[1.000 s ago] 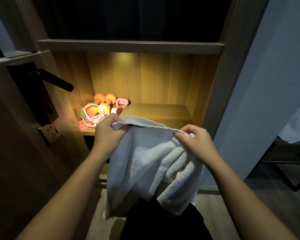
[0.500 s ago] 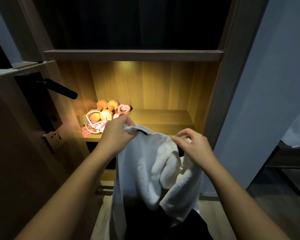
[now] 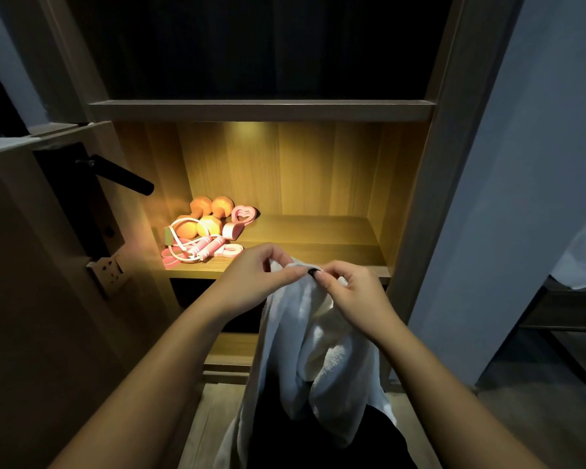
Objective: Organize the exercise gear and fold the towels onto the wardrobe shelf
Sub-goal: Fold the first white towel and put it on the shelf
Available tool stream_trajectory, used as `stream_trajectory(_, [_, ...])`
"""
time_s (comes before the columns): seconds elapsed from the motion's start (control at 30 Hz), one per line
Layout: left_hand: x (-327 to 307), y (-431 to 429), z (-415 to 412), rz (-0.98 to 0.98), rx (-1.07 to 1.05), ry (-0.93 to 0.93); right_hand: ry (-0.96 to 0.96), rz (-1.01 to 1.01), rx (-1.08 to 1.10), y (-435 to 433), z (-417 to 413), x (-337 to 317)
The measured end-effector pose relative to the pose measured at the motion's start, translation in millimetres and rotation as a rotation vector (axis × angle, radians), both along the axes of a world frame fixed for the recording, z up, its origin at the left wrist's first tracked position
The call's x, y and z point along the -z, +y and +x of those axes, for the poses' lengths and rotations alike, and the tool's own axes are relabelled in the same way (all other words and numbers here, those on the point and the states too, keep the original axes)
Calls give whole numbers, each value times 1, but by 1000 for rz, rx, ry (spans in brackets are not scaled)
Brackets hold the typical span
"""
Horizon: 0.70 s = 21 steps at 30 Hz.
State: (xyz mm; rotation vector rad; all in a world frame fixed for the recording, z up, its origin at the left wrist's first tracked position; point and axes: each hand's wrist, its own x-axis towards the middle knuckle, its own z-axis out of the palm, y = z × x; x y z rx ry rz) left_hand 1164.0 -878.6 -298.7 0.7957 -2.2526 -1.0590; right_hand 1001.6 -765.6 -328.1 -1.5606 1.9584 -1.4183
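Observation:
A white towel (image 3: 305, 353) hangs down in front of the lit wardrobe shelf (image 3: 318, 238). My left hand (image 3: 251, 279) and my right hand (image 3: 352, 296) pinch its top edge close together, near a small black loop. On the shelf's left side lie two orange dumbbells (image 3: 205, 214), a pink heart-shaped grip (image 3: 239, 221) and a pink and white jump rope (image 3: 197, 248).
An open door with a black lever handle (image 3: 122, 176) stands at the left. A wooden board (image 3: 261, 110) closes the lit compartment from above, with a dark space over it. A grey wall panel (image 3: 508, 198) is at the right, with dark furniture (image 3: 569, 316) beyond it.
My hands have come together at the towel's top edge; before they held it spread apart. The towel now hangs narrower and bunched.

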Motion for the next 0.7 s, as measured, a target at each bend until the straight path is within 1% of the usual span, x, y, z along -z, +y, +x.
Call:
stream_trajectory(0.07, [0, 0, 2, 6, 32, 13, -23, -7, 3, 1, 0, 0])
stream_trajectory(0.13, [0, 3, 0, -4, 68, 25, -7, 2, -32, 0, 2, -1])
stream_trajectory(0.2, [1, 6, -2, -36, 99, 7, 16, 7, -65, -1, 4, 0])
stream_trajectory(0.33, [-1, 6, -1, -60, 129, -36, -2, 3, -74, -1, 1, 2])
stream_trajectory(0.43, [-1, 6, 1, -155, 119, -107, -6, 28, -84, -1, -1, 3])
stream_trajectory(0.6, [-2, 5, -2, -376, 113, -320, 29, 58, -70, -2, -1, 6])
stream_trajectory(0.63, [-2, 5, -2, -392, 116, -319, 27, 44, -67, -1, -1, 6])
stream_trajectory(0.7, [0, 7, -2, -369, 92, -242, 20, 21, -65, 0, -1, 7])
